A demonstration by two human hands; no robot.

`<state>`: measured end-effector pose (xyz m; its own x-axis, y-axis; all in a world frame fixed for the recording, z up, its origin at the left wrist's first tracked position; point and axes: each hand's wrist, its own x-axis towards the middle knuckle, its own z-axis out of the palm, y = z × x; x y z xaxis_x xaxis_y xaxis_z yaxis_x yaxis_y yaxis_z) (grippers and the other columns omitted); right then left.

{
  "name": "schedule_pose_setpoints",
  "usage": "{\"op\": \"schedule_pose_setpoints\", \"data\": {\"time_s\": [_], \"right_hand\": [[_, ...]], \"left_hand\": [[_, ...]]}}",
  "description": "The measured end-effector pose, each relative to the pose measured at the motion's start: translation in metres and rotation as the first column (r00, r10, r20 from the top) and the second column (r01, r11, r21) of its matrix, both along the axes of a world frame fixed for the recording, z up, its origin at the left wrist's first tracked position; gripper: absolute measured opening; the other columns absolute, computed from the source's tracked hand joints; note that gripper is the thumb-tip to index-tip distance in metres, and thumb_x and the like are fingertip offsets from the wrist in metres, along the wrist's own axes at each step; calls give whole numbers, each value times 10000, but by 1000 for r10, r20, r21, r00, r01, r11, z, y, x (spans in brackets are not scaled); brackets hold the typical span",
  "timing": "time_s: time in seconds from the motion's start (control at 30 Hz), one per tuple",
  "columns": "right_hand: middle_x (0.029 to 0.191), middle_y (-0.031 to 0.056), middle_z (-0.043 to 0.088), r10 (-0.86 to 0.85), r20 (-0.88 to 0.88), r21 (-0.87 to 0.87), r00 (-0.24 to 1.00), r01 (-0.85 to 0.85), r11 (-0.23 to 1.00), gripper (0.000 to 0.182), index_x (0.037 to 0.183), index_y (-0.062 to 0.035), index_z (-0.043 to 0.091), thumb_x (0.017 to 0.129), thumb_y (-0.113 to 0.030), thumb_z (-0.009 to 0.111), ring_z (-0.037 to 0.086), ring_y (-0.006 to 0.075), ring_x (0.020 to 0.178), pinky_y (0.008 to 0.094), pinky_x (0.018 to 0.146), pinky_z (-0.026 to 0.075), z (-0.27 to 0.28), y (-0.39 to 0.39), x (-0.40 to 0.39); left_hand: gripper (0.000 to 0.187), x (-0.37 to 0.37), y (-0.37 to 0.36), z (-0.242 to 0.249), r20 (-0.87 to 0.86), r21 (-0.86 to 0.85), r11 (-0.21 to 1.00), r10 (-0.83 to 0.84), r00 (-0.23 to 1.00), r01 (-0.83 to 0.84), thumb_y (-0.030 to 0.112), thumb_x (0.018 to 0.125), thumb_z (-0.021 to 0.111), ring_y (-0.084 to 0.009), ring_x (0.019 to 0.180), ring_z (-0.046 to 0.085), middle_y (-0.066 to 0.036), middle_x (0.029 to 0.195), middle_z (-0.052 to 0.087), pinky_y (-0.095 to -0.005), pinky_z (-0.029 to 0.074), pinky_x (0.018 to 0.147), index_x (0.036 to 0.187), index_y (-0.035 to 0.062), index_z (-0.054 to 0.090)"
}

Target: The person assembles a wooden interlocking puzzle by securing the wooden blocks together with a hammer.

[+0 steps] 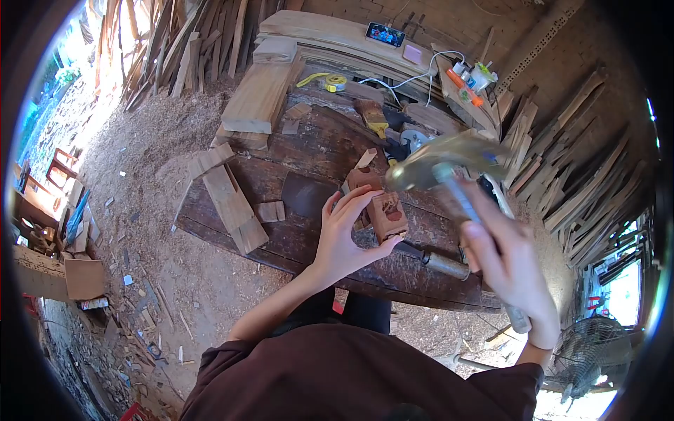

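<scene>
My left hand is closed around a small carved wooden block, thumb at its near end and fingers at its far end. A reddish recess shows on the block's upper face. In my right hand is a hammer, its head blurred by motion just beyond and to the right of the block. The hammer's handle end sticks out below the hand. Another brown wooden piece lies right behind the block. On the bench to the right of the block rests a chisel with a round handle.
The dark wooden bench carries a joined wood piece, a small block, a thick plank, a yellow tape measure, a brush and a phone. A fan stands at the lower right.
</scene>
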<state>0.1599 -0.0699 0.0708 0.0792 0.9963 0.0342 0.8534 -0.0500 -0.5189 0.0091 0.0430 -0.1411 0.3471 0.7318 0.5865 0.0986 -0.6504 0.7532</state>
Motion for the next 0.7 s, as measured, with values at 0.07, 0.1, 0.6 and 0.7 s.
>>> {"op": "schedule_pose_setpoints", "data": {"time_s": [0.07, 0.1, 0.6, 0.7], "right_hand": [[1036, 294, 642, 257, 102, 11, 961, -260, 966, 437, 1387, 0, 483, 989, -164, 555, 648, 455, 895, 427, 784, 516, -26, 9, 5], [1036, 294, 642, 255, 100, 16, 962, -258, 966, 437, 1387, 0, 483, 989, -164, 555, 648, 455, 895, 427, 784, 516, -27, 9, 3], [659, 82, 555, -42, -48, 156, 998, 49, 987, 425, 1402, -69, 519, 990, -165, 562, 539, 123, 529, 291, 558, 452, -2, -8, 8], [652, 70, 551, -44, 7, 122, 999, 43, 992, 429, 1412, -74, 509, 994, -160, 557, 547, 126, 531, 286, 560, 456, -7, -14, 12]], "left_hand": [[701, 1, 0, 0, -17, 13, 1000, -8, 1000, 8, 350, 653, 869, -240, 1260, 523, -113, 1264, 595, -510, 260, 1109, 1229, 63, 593], [699, 1, 1, 0, -32, 27, 1000, -10, 999, 10, 352, 653, 869, -239, 1262, 522, -114, 1263, 597, -511, 261, 1109, 1223, 56, 592], [660, 0, 2, 3, -26, 118, 991, -54, 998, 57, 291, 742, 825, -259, 1291, 490, -44, 1306, 579, -517, 268, 1105, 1313, 150, 526], [623, 0, 1, 4, -36, 126, 990, -60, 998, 64, 280, 757, 814, -264, 1292, 488, -24, 1306, 580, -510, 276, 1093, 1301, 165, 531]]}}
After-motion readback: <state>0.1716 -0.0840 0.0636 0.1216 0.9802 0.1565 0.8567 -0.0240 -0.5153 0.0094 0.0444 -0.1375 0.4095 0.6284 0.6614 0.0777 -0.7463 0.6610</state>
